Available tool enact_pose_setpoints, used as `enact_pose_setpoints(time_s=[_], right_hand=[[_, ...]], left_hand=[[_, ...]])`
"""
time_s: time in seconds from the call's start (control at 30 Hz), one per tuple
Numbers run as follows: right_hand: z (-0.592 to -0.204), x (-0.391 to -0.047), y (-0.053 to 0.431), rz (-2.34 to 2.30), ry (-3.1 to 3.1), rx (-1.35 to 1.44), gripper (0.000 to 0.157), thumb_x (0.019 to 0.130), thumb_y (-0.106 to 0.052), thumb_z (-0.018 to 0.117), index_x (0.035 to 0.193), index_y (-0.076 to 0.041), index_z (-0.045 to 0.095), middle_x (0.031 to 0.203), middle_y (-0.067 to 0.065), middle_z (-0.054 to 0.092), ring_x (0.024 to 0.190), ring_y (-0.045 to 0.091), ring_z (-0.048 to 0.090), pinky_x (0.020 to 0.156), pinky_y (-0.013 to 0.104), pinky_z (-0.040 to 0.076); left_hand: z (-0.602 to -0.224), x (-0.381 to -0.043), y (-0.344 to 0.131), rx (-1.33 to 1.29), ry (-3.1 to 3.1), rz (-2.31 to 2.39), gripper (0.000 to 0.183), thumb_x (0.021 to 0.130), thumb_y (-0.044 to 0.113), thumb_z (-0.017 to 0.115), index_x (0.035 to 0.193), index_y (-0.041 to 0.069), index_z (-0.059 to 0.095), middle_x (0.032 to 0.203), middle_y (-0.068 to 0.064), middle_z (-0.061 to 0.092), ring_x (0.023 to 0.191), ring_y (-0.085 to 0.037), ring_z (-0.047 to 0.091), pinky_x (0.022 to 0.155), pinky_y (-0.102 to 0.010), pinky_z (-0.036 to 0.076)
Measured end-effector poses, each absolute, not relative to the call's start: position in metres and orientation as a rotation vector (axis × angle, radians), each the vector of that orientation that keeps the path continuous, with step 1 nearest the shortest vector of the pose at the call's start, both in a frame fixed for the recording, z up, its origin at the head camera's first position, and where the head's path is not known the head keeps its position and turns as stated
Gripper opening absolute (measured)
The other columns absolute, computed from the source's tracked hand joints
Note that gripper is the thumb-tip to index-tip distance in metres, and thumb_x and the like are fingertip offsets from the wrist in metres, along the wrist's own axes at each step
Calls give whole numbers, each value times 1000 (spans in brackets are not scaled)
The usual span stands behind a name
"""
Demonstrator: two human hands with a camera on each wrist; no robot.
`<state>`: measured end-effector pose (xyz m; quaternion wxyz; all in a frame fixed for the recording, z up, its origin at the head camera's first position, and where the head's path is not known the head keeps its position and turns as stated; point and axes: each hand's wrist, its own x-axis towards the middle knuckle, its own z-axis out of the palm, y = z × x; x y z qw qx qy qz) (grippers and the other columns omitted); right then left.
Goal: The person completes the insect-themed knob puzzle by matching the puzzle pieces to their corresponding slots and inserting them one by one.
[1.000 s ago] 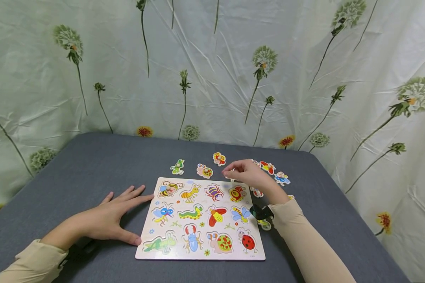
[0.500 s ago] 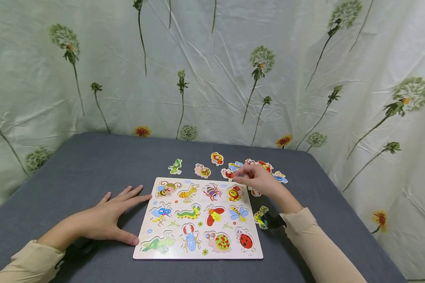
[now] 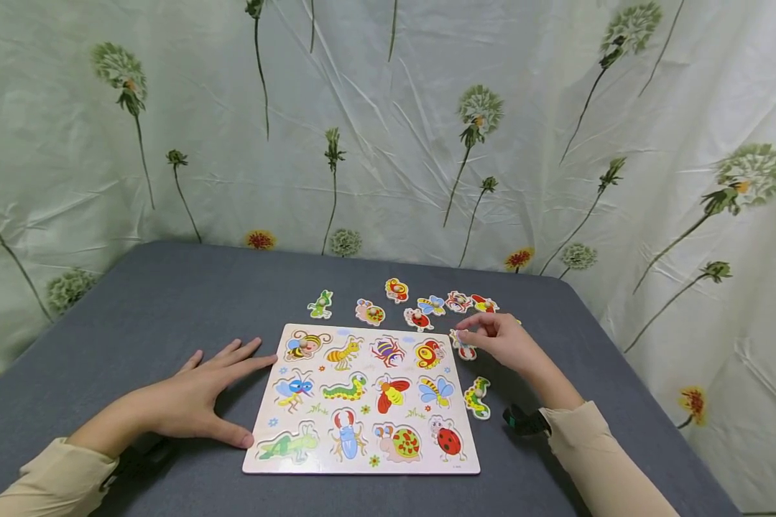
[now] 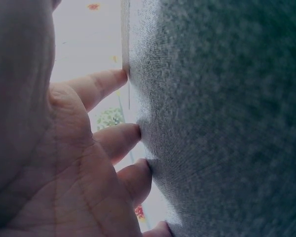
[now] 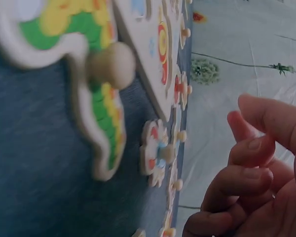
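The wooden insect puzzle board (image 3: 356, 470) lies flat on the table, with a bee piece (image 3: 307, 346) in its top left recess. My left hand (image 3: 190, 402) rests beside its left edge, fingers spread, thumb and index fingertips at the edge. In the left wrist view, fingertips (image 4: 121, 75) reach the board's side. My right hand (image 3: 504, 348) hovers past the top right corner, over a blue and red knobbed piece (image 3: 467, 352) that it partly covers. In the right wrist view, the right hand's fingers (image 5: 244, 180) are loosely bent and hold nothing, apart from that piece's knob (image 5: 166, 154).
A caterpillar piece (image 3: 477, 398) lies right of the board. Behind the board are a grasshopper piece (image 3: 320, 304), a snail piece (image 3: 370, 312), a butterfly piece (image 3: 396, 290), a ladybird piece (image 3: 418, 319) and several others. A flowered curtain (image 3: 388, 143) hangs behind the table.
My right hand has moved right and slightly nearer, from above the ladybird piece to the blue and red piece, uncovering several pieces. My left hand stays beside the board.
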<state>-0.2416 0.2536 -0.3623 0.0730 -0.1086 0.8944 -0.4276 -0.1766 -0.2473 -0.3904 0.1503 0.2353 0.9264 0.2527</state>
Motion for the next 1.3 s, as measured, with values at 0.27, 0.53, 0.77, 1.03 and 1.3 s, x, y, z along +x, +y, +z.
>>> enact_pose_setpoints(time_s=[0.27, 0.53, 0.77, 1.03, 1.3], right_hand=[[-372, -229, 268, -1328, 2742, -241, 33, 102, -18, 75, 126, 5, 74, 63, -5, 45, 53, 9, 34, 52, 28, 30], [-376, -218, 281, -1323, 2784, -188, 32, 102, -17, 74, 126, 5, 74, 67, -2, 51, 58, 9, 42, 55, 28, 36], [-379, -219, 298, -1313, 2824, -110, 34, 102, -19, 74, 126, 5, 73, 65, -6, 52, 57, 7, 43, 54, 26, 36], [-380, -221, 313, -1282, 2842, -27, 34, 102, -20, 74, 124, 6, 73, 62, -8, 50, 53, 5, 40, 52, 25, 34], [-386, -221, 319, -1183, 2884, 18, 33, 100, -20, 75, 121, 6, 75, 61, -7, 52, 53, 7, 43, 54, 26, 35]], left_hand=[[-391, -176, -247, 678, 2668, 714, 114, 73, 68, 91, 168, 32, 39, 178, -25, 18, 161, -62, 9, 110, -93, -1], [-391, -177, -247, 688, 2669, 715, 114, 72, 69, 91, 167, 33, 39, 179, -24, 19, 161, -62, 10, 110, -93, 0], [-391, -178, -247, 661, 2654, 723, 114, 73, 67, 91, 168, 32, 38, 179, -25, 18, 161, -62, 8, 110, -92, -2], [-391, -179, -248, 672, 2657, 726, 115, 73, 69, 90, 168, 33, 37, 179, -24, 17, 161, -61, 8, 111, -92, -2], [-391, -178, -248, 667, 2660, 717, 116, 72, 70, 90, 168, 34, 37, 179, -24, 17, 162, -61, 8, 111, -91, -2]])
